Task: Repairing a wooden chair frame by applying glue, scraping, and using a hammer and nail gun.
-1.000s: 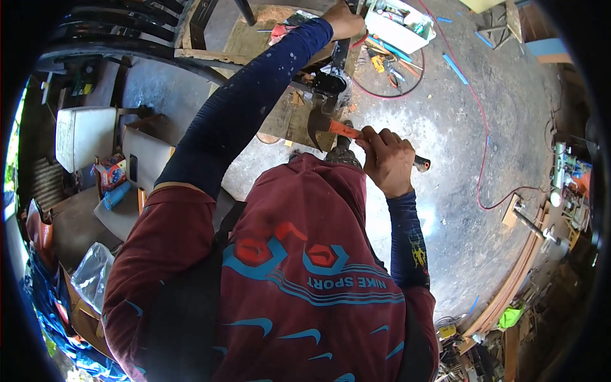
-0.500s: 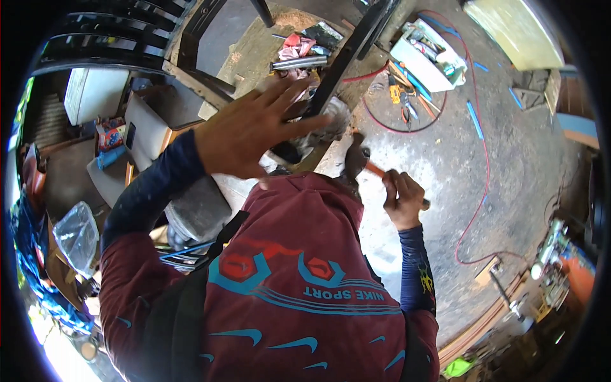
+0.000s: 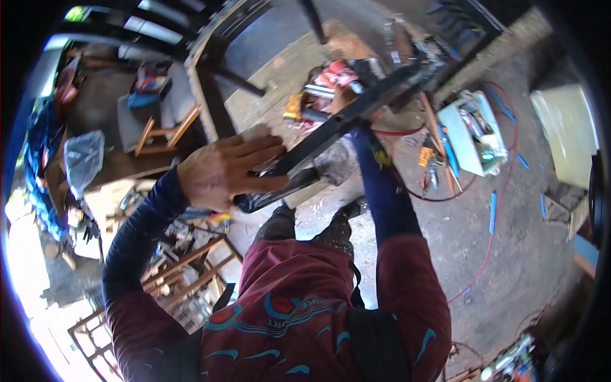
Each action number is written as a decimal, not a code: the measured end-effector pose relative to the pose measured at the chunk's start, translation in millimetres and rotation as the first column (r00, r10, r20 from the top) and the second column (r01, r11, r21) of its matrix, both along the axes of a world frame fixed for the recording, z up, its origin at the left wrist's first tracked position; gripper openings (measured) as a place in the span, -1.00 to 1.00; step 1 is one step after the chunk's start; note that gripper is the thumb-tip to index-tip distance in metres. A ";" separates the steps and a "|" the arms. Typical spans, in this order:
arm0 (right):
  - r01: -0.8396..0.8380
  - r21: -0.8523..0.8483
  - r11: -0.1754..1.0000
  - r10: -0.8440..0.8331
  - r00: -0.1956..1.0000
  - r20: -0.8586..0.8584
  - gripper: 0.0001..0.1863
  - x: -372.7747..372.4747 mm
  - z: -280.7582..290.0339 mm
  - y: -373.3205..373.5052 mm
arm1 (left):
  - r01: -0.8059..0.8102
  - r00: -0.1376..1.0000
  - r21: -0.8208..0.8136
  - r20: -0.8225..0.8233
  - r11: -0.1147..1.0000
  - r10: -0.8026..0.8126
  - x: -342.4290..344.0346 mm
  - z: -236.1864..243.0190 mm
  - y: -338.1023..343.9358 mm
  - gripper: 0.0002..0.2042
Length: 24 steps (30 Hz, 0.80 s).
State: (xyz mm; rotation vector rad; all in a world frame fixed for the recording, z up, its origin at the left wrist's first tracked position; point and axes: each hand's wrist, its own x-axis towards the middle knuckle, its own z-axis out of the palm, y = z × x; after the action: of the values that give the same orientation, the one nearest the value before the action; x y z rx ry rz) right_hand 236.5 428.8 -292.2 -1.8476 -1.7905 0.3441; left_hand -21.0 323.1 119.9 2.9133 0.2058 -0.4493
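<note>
My left hand is stretched out with fingers apart beside the lower end of a long dark bar, which runs diagonally to the upper right. A dark piece lies under that end. My right hand reaches past the bar into a heap; its fingers are blurred and partly hidden, so what they touch is unclear. The heap holds red and white cloth, silver tubes and a yellow-and-black tool.
A pale tool bin and loose tools are on the floor at right, with a hose. At upper left are a black slatted frame and a cluttered surface. Wooden frames stand at lower left.
My right hand has moved from the orange-handled hammer to the heap beyond the bar; the hammer is no longer visible. My left hand has come down toward the bar's lower end.
</note>
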 end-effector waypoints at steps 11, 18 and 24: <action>0.198 0.097 0.975 0.188 -0.515 -0.837 -0.24 17.3 149.6 -97.0 | -0.258 0.928 0.104 0.301 0.961 0.217 -53.2 -16.4 -19.9 0.33; 0.155 0.048 0.987 0.138 -0.651 -0.747 -0.05 33.8 246.1 -130.5 | -0.093 -0.578 -0.956 0.278 0.277 0.767 -35.6 -116.2 -86.7 -0.21; 0.379 -0.225 0.898 -0.082 -0.359 -0.930 -0.33 26.1 260.7 -105.4 | -0.049 -0.592 -0.929 0.324 0.368 0.738 16.4 -112.9 -82.1 -0.24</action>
State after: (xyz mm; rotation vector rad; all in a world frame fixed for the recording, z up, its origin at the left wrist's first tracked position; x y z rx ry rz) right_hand 262.6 323.4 -31.5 -0.8520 -0.0570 1.0861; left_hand -4.7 240.9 7.0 1.0946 1.0755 1.7527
